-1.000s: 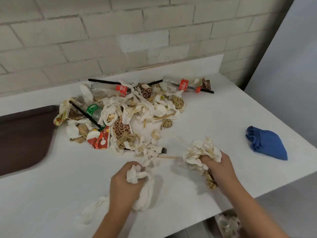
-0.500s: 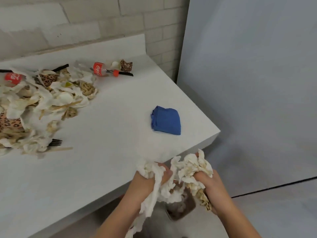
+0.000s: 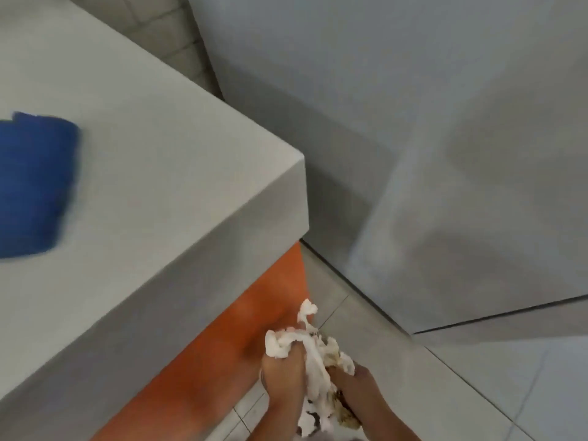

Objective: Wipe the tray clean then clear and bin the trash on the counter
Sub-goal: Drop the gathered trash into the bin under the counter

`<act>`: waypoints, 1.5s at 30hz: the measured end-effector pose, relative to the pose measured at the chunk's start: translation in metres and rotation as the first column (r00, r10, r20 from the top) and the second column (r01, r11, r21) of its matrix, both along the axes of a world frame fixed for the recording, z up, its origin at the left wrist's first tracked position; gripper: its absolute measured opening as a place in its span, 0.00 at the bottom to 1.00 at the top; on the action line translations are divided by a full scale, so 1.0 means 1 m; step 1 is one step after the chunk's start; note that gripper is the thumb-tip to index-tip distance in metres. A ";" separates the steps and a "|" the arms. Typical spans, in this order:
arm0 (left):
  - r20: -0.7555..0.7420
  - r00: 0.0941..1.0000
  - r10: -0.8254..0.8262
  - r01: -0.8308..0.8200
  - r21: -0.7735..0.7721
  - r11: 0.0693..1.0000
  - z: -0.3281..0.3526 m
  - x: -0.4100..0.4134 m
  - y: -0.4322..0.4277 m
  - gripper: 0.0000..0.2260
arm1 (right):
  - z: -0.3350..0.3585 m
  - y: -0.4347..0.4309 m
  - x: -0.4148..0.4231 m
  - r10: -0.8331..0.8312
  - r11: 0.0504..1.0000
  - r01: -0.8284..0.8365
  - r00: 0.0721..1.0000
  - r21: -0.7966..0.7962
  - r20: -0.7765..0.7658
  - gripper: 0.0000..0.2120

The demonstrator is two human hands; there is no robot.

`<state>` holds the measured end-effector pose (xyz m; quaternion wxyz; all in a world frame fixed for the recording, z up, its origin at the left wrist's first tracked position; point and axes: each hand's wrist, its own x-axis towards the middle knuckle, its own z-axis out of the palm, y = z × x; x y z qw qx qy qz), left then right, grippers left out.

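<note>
At the lower centre of the frame, the left hand and right hand each clamp curled fingers on one shared wad of crumpled paper trash, held off the counter, in front of its orange side panel, above the tiled floor; a blurred blue cloth lies on the counter at the left edge.
</note>
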<state>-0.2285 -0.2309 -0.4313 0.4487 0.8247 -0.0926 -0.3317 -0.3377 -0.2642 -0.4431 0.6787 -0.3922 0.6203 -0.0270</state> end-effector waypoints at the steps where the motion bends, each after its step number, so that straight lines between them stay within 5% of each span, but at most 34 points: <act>1: -0.016 1.000 0.009 -0.008 0.040 0.999 -0.017 -0.003 -0.003 0.04 | -0.025 0.001 0.001 -0.025 0.999 0.025 1.000 0.026 -0.016 0.16; 5: 0.049 0.984 -0.172 0.173 -0.008 0.985 -0.104 -0.011 -0.003 0.14 | -0.128 0.009 0.002 -0.085 0.992 0.089 0.995 0.093 -0.054 0.04; 7: 0.042 0.970 -0.238 0.240 -0.038 0.970 -0.148 -0.008 0.004 0.12 | -0.173 0.020 -0.001 -0.103 0.989 0.108 0.993 0.103 -0.052 0.09; 10: 0.110 0.924 -0.366 0.365 0.028 0.931 -0.207 -0.001 0.020 0.23 | -0.207 0.013 0.011 -0.264 0.938 0.283 0.957 0.201 -0.117 0.15; 14: 0.032 0.784 -0.620 0.599 0.229 0.768 -0.270 0.014 0.038 0.27 | -0.251 0.015 0.026 -0.237 0.928 0.261 0.964 0.265 -0.119 0.20; 15: 0.006 0.710 -0.705 0.669 0.306 0.677 -0.283 0.018 0.040 0.28 | -0.260 0.015 0.029 -0.234 0.918 0.260 0.965 0.299 -0.120 0.22; 17: -0.080 0.419 -0.905 0.775 0.551 0.310 -0.305 0.027 0.042 0.34 | -0.276 0.014 0.034 -0.238 0.893 0.273 0.961 0.358 -0.140 0.28; 19: -0.202 0.166 -0.965 0.693 0.720 -0.032 -0.319 0.035 0.040 0.39 | -0.284 0.013 0.037 -0.272 0.869 0.317 0.948 0.380 -0.168 0.36; 21: -0.274 0.126 -0.953 0.659 0.742 -0.126 -0.317 0.036 0.032 0.40 | -0.286 0.014 0.037 -0.230 0.887 0.281 0.957 0.366 -0.176 0.35; 26: -0.311 0.181 -0.933 0.706 0.702 -0.097 -0.277 0.039 0.013 0.50 | -0.247 0.013 0.029 -0.151 0.932 0.188 0.979 0.309 -0.140 0.30; 29: -0.293 0.204 -0.934 0.765 0.643 -0.034 -0.226 0.039 0.011 0.47 | -0.207 0.012 0.024 -0.136 0.956 0.162 0.983 0.245 -0.121 0.25; 35: -0.179 0.382 -0.907 0.834 0.490 0.254 -0.082 0.030 0.017 0.31 | -0.079 0.011 0.019 -0.156 0.967 0.162 0.987 0.197 -0.044 0.13; 39: -0.048 0.489 -0.871 0.800 0.423 0.426 0.036 0.032 0.032 0.23 | 0.031 0.019 0.018 -0.230 0.968 0.213 0.964 0.130 0.137 0.11; 45: 0.163 0.691 -0.704 0.656 0.268 0.706 0.228 0.046 0.088 0.25 | 0.210 0.034 0.037 -0.108 0.991 0.132 0.908 -0.031 0.406 0.07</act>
